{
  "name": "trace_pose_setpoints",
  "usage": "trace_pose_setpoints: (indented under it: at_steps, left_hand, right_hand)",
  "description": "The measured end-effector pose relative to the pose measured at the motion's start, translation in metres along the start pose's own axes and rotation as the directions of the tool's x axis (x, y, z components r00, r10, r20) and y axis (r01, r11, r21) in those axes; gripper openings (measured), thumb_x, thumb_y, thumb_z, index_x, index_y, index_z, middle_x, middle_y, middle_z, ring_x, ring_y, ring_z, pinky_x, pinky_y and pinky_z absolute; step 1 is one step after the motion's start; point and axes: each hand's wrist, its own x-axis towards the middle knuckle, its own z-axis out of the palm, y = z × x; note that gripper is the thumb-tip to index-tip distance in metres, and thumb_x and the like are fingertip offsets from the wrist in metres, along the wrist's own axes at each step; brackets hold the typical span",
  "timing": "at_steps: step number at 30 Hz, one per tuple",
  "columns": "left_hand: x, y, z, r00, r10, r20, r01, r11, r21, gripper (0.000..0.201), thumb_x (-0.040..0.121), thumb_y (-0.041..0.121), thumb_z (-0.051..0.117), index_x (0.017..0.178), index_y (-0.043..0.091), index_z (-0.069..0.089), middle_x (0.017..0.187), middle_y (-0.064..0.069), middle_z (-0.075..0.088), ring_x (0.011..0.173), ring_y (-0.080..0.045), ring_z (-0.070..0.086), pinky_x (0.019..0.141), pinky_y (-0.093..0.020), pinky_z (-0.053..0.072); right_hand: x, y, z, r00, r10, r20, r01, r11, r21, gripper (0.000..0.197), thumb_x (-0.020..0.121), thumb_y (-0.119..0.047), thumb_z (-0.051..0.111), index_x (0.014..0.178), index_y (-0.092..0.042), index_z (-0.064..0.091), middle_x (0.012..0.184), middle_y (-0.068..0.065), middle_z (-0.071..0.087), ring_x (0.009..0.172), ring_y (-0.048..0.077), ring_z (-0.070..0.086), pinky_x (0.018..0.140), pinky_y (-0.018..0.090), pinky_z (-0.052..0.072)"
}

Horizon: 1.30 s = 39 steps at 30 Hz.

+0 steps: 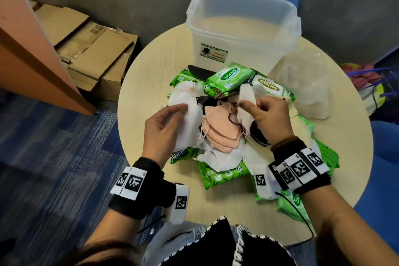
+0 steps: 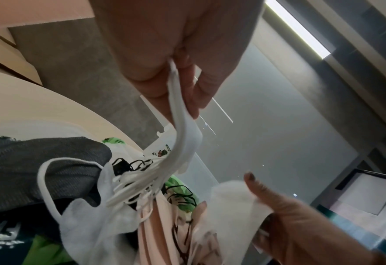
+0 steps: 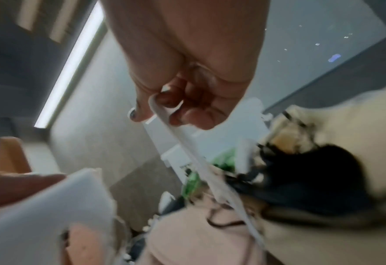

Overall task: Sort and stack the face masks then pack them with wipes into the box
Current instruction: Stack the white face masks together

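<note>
head cam looks down, wrist cams upward

Black fabric wrist cuffs [image 1: 138, 192] are worn on both forearms, each wrapped with a white band of black square fiducial tags [image 1: 299, 168]. White camera modules [image 1: 180, 204], each tagged, are mounted under the wrists; a thin black cable [image 1: 299, 211] is routed off the right one. A brown hair tie [image 1: 282, 141] is seen above the right cuff. Dark polish is seen on the right thumbnail [image 1: 243, 104].

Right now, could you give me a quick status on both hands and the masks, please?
Left hand grips a bunch of white masks. Right hand pinches one white mask. Pink masks piled between, black straps tangled in. Box empty, wipes unpacked.
</note>
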Motion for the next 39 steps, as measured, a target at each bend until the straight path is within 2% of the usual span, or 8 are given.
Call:
trace_pose_setpoints:
  at_steps: [4,7,11,18,22,26,32,39]
  left_hand:
    - [-0.002,0.009,0.021,0.99,-0.089,0.106,0.097,0.993,-0.071,0.023,0.098,0.023,0.053,0.1,0.013,0.074,0.095,0.018,0.073,0.1,0.009,0.061,0.089,-0.017,0.046]
    - [0.001,0.008,0.037,0.939,-0.213,0.27,0.258,0.956,-0.143,0.04,0.088,0.048,0.056,0.097,0.014,0.075,0.1,0.0,0.074,0.102,-0.018,0.067,0.092,-0.04,0.05]
    - [-0.003,0.014,0.048,0.945,-0.164,0.282,0.225,0.954,-0.199,0.019,0.092,0.015,0.061,0.074,0.009,0.066,0.071,-0.005,0.062,0.069,-0.014,0.059,0.066,-0.023,0.048]
    - [0.003,0.011,0.032,0.947,-0.18,0.267,0.235,0.954,-0.187,0.017,0.077,0.012,0.057,0.069,0.018,0.071,0.079,-0.005,0.065,0.078,-0.02,0.055,0.074,-0.033,0.041]
    - [0.005,0.019,0.026,0.959,-0.074,0.275,0.133,0.971,-0.2,0.025,0.079,0.007,0.05,0.082,0.023,0.069,0.085,0.002,0.067,0.078,-0.014,0.058,0.067,-0.024,0.047]
    - [0.012,0.025,0.021,0.989,-0.016,0.15,0.054,0.967,-0.25,0.033,0.092,0.004,0.047,0.118,0.023,0.054,0.106,-0.005,0.067,0.088,-0.012,0.062,0.073,-0.024,0.052]
    - [0.024,0.027,0.001,1.0,-0.014,-0.008,0.01,0.93,-0.367,0.034,0.095,-0.003,0.049,0.124,0.014,0.044,0.089,0.002,0.07,0.076,-0.012,0.068,0.065,-0.028,0.054]
    - [0.029,0.014,-0.041,0.976,0.133,-0.171,-0.129,0.991,0.035,0.031,0.089,-0.009,0.051,0.081,0.021,0.051,0.081,0.008,0.058,0.071,0.0,0.053,0.064,-0.019,0.043]
  right_hand:
    - [-0.022,-0.036,0.007,0.936,-0.346,0.064,0.351,0.93,-0.108,0.047,0.076,-0.022,0.075,0.056,-0.024,0.032,0.065,-0.001,0.039,0.057,0.015,0.034,0.054,0.024,0.029]
    - [-0.039,-0.046,0.024,0.891,-0.412,0.193,0.447,0.871,-0.205,0.041,0.074,-0.018,0.074,0.058,-0.021,0.036,0.067,-0.004,0.039,0.058,0.011,0.034,0.055,0.023,0.026]
    - [-0.049,-0.044,0.033,0.926,-0.272,0.26,0.315,0.938,-0.142,0.023,0.072,-0.019,0.074,0.063,-0.018,0.053,0.07,-0.003,0.049,0.06,0.009,0.046,0.06,0.019,0.038]
    - [-0.025,-0.05,0.014,0.992,-0.111,0.052,0.11,0.994,0.017,0.027,0.081,-0.01,0.063,0.108,-0.015,0.067,0.105,0.0,0.063,0.087,0.004,0.059,0.077,0.013,0.045]
    - [-0.002,-0.057,0.016,0.932,0.033,0.361,-0.074,0.992,0.102,0.053,0.09,-0.005,0.055,0.14,-0.02,0.045,0.125,0.004,0.057,0.112,0.012,0.054,0.103,0.03,0.043]
    - [0.005,-0.072,0.033,0.892,0.021,0.451,-0.125,0.971,0.203,0.054,0.09,-0.02,0.059,0.141,-0.02,0.041,0.12,0.02,0.059,0.116,0.028,0.055,0.105,0.045,0.042]
    - [0.009,-0.087,0.067,0.854,-0.065,0.516,0.004,0.993,0.117,0.082,0.072,-0.047,0.07,0.143,-0.022,0.037,0.137,0.001,0.053,0.124,0.014,0.05,0.104,0.039,0.043]
    - [0.015,-0.08,0.099,0.892,-0.044,0.45,0.073,0.996,-0.046,0.052,0.08,-0.015,0.072,0.129,-0.015,0.055,0.103,0.005,0.062,0.094,0.015,0.057,0.086,0.028,0.046]
